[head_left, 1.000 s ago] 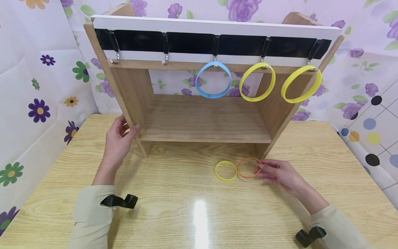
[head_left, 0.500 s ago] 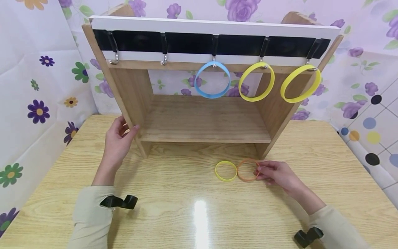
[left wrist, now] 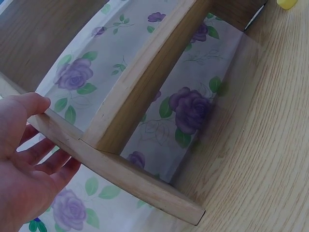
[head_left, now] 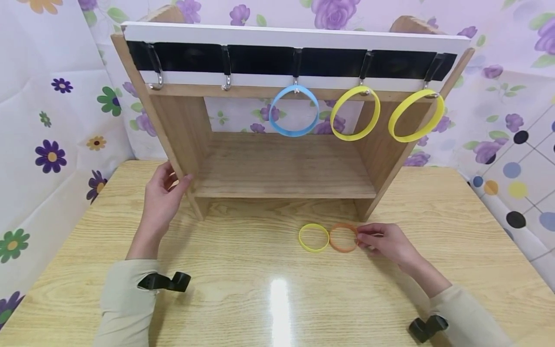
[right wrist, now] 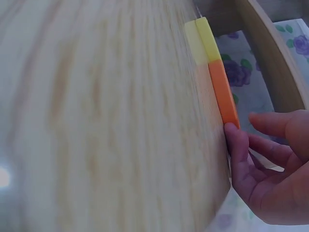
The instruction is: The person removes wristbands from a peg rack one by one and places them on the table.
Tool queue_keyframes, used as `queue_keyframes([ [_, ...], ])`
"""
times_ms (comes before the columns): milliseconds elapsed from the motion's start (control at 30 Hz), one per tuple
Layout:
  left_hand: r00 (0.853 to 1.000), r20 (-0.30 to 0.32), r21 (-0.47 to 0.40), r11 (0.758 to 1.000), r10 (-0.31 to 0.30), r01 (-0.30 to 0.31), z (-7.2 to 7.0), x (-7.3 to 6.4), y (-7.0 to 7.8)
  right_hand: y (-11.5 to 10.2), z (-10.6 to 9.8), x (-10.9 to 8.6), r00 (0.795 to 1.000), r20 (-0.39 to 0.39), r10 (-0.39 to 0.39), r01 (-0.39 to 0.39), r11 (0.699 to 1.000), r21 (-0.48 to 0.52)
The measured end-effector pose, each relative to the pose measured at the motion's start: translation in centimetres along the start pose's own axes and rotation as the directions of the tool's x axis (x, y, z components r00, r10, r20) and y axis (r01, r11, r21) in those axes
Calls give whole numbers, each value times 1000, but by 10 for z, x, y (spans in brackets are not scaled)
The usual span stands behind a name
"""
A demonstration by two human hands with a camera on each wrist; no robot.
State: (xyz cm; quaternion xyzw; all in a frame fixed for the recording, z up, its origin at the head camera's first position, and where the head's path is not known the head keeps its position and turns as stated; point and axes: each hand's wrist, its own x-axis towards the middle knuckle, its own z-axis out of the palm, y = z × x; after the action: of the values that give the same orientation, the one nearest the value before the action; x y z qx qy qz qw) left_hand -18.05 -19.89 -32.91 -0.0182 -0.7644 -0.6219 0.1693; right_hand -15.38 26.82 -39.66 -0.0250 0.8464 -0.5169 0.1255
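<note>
My left hand (head_left: 162,195) grips the left side panel (left wrist: 120,176) of a wooden rack (head_left: 282,164), thumb at its front edge and fingers along the outer side. An orange ring (head_left: 344,237) lies flat on the table in front of the rack. Beside it, edge to edge, lies a yellow ring (head_left: 314,237). My right hand (head_left: 388,243) is at the orange ring's right side. In the right wrist view a fingertip (right wrist: 231,128) touches the end of the orange ring (right wrist: 223,92), while another finger stands apart from it.
Across the rack's top runs a white and black rail (head_left: 264,60) with hooks. From it hang a blue ring (head_left: 295,132) and two yellow rings, one in the middle right (head_left: 355,137) and one at the far right (head_left: 405,139). Two left hooks (head_left: 227,84) carry nothing. Flowered cloth hangs behind.
The orange ring has shifted slightly left and settled flat against the yellow one. My right hand moved a little left with it, and its fingers have loosened. The left hand holds its place.
</note>
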Motion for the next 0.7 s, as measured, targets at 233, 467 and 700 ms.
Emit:
queue_keyframes([
  [233, 1000, -6, -5, 1000, -3, 3, -1, 0, 0, -5, 0, 0, 1000, 12, -14, 14, 1000, 7],
  [467, 1000, 0, 0, 1000, -13, 13, -1, 0, 0, -12, -5, 1, 998, -33, -50, 48, 998, -50],
  [700, 1000, 4, -3, 1000, -13, 13, -1, 1, -1, -36, -5, -1, 995, -49, -85, 81, 994, -70],
])
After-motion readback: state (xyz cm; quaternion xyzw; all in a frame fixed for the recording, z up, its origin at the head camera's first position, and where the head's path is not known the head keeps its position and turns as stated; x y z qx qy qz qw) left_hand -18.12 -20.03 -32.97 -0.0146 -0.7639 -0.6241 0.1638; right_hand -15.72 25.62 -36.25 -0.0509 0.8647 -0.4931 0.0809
